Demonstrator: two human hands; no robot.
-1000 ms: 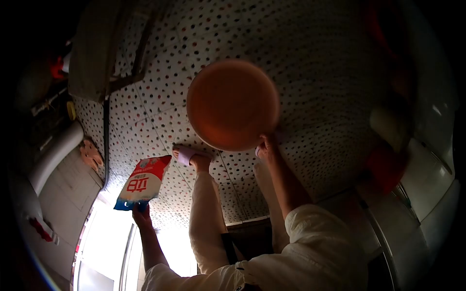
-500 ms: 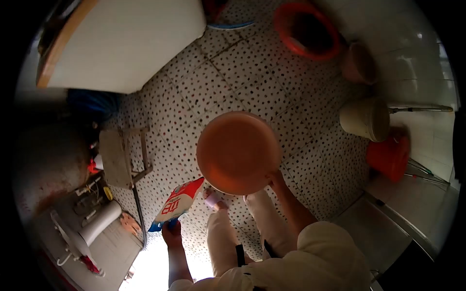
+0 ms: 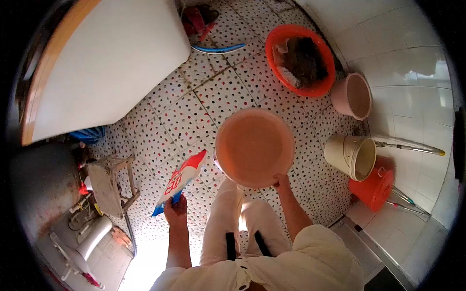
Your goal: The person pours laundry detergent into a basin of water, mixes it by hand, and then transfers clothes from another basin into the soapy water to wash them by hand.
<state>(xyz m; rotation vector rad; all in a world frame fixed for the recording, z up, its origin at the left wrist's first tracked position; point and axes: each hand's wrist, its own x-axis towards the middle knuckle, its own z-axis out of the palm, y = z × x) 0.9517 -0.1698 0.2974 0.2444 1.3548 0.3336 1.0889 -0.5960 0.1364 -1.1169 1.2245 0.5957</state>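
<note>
My right hand [image 3: 281, 182] is closed on the near right rim of a round orange-pink basin [image 3: 255, 145], held in front of my legs above the floor. Its inside faces up, and I cannot make out anything in it. On the other side, my left hand [image 3: 175, 210] grips the lower end of a flat plastic packet [image 3: 181, 178] in red, white and blue with large red characters. The packet tilts up to the right, its red end close to the basin's left side but apart from it. What the packet contains is hidden.
A red-orange tub [image 3: 327, 89] holding dark and pale cloth stands far right. Nearby are a pink bucket [image 3: 350, 97], a cream bucket [image 3: 340, 153] and a red bucket [image 3: 371, 189] along the tiled wall. A wooden stool [image 3: 104, 186] is left, beneath a large white panel [image 3: 107, 63].
The view has brightened and shifted, and I have stepped forward. The basin sits slightly to the right in view. Both hands keep their holds on the packet and the basin.
</note>
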